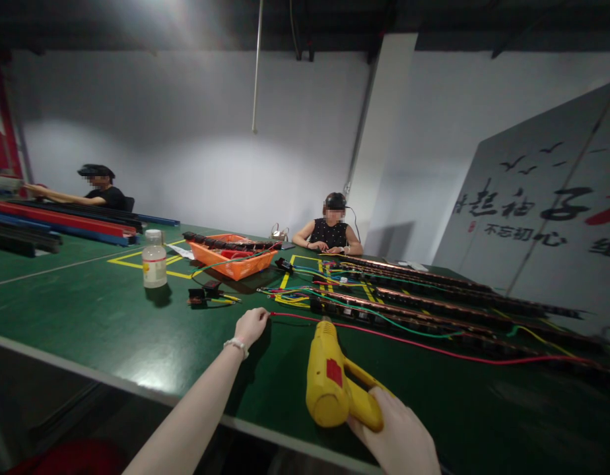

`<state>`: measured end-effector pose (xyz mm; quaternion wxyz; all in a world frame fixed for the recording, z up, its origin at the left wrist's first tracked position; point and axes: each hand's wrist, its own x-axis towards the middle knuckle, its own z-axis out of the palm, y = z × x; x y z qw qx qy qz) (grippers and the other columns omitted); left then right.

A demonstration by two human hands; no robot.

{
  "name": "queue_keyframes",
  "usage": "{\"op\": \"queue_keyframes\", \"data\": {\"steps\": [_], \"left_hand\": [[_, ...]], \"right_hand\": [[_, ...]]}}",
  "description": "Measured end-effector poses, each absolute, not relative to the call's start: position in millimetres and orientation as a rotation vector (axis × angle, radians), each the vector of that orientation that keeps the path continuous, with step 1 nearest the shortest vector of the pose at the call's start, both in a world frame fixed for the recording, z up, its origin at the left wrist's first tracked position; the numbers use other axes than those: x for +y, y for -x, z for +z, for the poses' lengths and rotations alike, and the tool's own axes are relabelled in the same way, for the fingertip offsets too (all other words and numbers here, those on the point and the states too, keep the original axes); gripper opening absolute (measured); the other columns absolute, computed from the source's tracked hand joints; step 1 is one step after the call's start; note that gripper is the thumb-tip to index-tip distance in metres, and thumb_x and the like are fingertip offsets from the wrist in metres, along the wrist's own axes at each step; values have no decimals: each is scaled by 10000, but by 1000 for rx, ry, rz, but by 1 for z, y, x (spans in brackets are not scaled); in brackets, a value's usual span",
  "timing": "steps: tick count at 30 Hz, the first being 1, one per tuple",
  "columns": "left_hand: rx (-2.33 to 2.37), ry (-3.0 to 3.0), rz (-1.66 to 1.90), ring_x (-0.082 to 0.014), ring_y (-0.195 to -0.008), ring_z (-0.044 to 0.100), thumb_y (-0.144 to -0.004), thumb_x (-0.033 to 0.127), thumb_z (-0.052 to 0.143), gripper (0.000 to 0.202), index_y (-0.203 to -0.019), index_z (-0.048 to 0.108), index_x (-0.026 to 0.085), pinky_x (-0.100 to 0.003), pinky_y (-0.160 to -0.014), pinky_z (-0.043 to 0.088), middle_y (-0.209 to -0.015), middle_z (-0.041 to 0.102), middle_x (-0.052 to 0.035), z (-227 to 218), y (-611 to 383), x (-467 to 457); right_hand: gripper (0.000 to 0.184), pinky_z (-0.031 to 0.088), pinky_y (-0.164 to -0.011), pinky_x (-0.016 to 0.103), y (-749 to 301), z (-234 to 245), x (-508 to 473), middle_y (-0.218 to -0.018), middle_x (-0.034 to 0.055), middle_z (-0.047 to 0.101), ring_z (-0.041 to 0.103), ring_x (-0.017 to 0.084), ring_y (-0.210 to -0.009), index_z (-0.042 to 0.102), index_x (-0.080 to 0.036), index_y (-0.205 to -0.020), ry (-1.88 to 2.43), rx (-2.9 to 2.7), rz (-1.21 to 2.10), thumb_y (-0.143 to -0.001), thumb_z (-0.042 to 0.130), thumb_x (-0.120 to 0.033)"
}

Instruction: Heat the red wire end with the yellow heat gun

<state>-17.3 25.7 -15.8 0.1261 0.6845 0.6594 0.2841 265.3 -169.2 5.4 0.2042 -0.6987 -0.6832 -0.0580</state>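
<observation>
My right hand (397,432) is wrapped round the handle of a yellow heat gun (329,376) that points away from me over the green table (111,323). Its nozzle sits close to a red wire (408,343). My left hand (250,324) is closed on the left end of that red wire, pinching it just above the table. The wire runs off to the right, along long dark strips with copper rails (434,310).
A plastic bottle (154,258) stands to the left, an orange tray (233,257) of parts behind it. Small connectors and coloured wires (210,295) lie mid-table. Long red and blue rails (62,221) lie far left. Two other people sit at the far side.
</observation>
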Motion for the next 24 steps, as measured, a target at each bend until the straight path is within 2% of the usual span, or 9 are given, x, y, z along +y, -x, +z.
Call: {"op": "queue_keyframes", "data": {"steps": [7, 10, 16, 24], "left_hand": [[1913, -2008, 842, -184, -896, 611, -881, 327, 393, 295, -919, 667, 223, -234, -655, 375, -974, 684, -57, -17, 18, 26], [1916, -2009, 837, -186, -909, 610, -882, 332, 397, 294, -915, 667, 221, -233, -661, 377, -982, 683, -60, -17, 18, 26], [1923, -2006, 845, -181, -917, 606, -878, 346, 394, 294, -920, 661, 231, -226, -671, 384, -992, 684, -53, -17, 19, 26], [1892, -2021, 854, -183, -899, 608, -874, 344, 390, 296, -898, 658, 221, -230, -665, 379, -956, 686, -57, -18, 20, 26]], "right_hand": [[345, 405, -601, 304, -261, 30, -161, -819, 47, 675, 634, 231, -748, 618, -227, -746, 2055, -2066, 83, -718, 513, -555], [374, 399, -589, 301, -259, 31, -162, -809, 48, 676, 633, 231, -732, 619, -226, -747, 2025, -2075, 74, -723, 501, -580], [287, 423, -662, 317, -238, 24, -168, -822, 64, 670, 629, 234, -785, 608, -199, -777, 1964, -2041, -4, -732, 532, -472], [256, 428, -775, 344, -198, 12, -168, -841, 75, 659, 609, 242, -832, 610, -178, -801, 1776, -2039, -76, -706, 567, -411]]}}
